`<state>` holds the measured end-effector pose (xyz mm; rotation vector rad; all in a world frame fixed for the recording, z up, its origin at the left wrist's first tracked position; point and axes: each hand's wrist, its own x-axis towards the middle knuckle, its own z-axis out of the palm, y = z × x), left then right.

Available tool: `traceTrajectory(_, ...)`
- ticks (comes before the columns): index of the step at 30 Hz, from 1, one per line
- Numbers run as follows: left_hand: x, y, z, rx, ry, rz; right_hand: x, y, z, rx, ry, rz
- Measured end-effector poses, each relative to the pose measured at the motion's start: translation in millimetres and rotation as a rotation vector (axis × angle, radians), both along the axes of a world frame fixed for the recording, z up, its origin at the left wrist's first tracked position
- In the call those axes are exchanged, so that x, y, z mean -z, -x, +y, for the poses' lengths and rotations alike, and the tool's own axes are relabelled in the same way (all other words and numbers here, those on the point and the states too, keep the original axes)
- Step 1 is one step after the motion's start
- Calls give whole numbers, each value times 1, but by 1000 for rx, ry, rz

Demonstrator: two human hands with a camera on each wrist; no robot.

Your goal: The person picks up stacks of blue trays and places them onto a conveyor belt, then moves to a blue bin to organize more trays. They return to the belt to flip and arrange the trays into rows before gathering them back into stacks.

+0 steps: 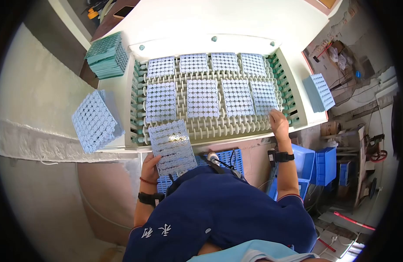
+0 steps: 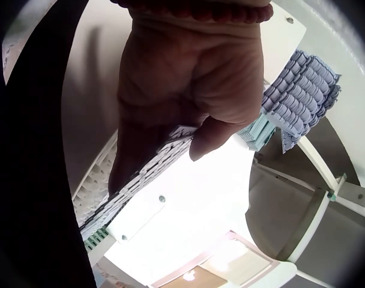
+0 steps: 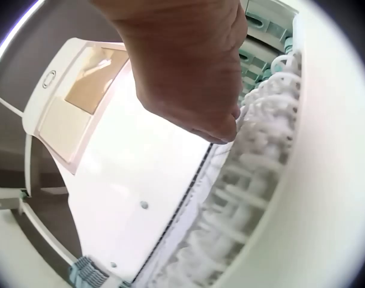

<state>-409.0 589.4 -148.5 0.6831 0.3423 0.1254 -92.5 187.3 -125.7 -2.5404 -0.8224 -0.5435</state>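
Note:
My left hand (image 1: pixel 150 168) grips a thin pale-blue perforated panel (image 1: pixel 171 146) made of rows of small units, thumb over its left edge and fingers beneath. This panel is in front of the machine's near edge; the left wrist view shows the held panel (image 2: pixel 152 171) edge-on between thumb and fingers. My right hand (image 1: pixel 279 124) pinches the near right corner of a similar panel (image 1: pixel 264 97) on the roller bed (image 1: pixel 210 127). In the right wrist view the curled fingers of this hand (image 3: pixel 188 78) meet the panel's edge close over the white roller discs (image 3: pixel 230 198).
Several more panels (image 1: pixel 202 98) lie in two rows on the rollers. Panel stacks stand on the left ledge, one teal-edged (image 1: pixel 107 56), one fanned (image 1: pixel 96 122); another stack (image 1: pixel 320 92) is on the right ledge. Blue crates (image 1: pixel 324 166) stand below right. A white cover (image 1: pixel 201 22) rises behind.

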Motion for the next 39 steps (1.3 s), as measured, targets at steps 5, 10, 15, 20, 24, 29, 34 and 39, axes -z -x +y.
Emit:
traceTrajectory(5,1,-18,0,61,28,-23,-21,48,82,-237,-142,189)
traceTrajectory(10,-12,-35,-8,94,-38,-11,-29,100,160,-506,-236,641)
traceTrajectory(15,-17,-35,-7,96,-98,22,-7,112,193,-452,-400,1561)
traceTrajectory(20,-12,-33,21,19,-669,135,-17,91,173,-315,-402,1432)
traceTrajectory(24,-20,-30,26,-152,-1782,474,-18,84,158,-157,68,825)
traceTrajectory(29,-49,-37,9,152,-2158,207,-26,96,165,-523,89,199)
traceTrajectory(34,-32,-31,7,373,-2191,123,-3,110,163,-701,233,236)
traceTrajectory(39,-31,-33,14,361,-2177,119,-17,93,157,-743,172,292)
